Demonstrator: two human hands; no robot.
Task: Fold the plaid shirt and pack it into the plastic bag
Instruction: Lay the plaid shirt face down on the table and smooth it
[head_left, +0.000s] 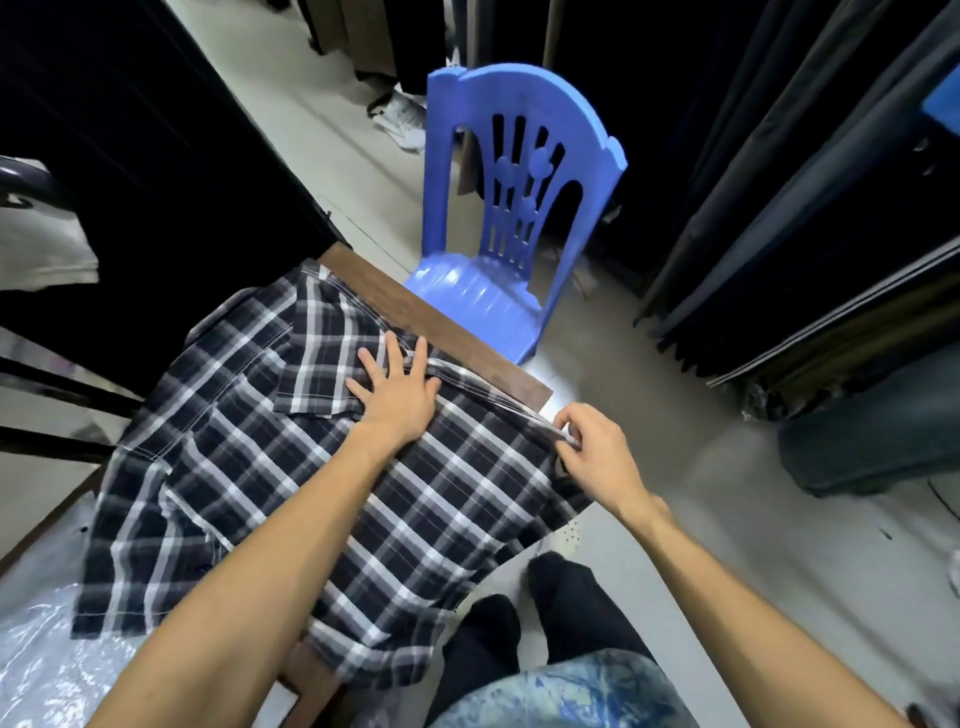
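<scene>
Nearest, forearms reaching over plaid shirt spread on wooden table: left hand flat, fingers splayed, pinning cloth, right hand pinching side edge; best fold inward taut, against that anchor, plastic bag waiting lower left.

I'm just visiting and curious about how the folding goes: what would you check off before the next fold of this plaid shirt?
1. Left hand pressing the plaid shirt flat: ok.
2. Right hand pinching the shirt's edge: ok.
3. Shirt fully on the wooden table: not ok, its near part hangs over the edge.
4. Sleeve folded inward onto the body: ok.
5. Plastic bag within reach, beside the shirt: ok.
6. Bag mouth open: cannot tell.
</scene>
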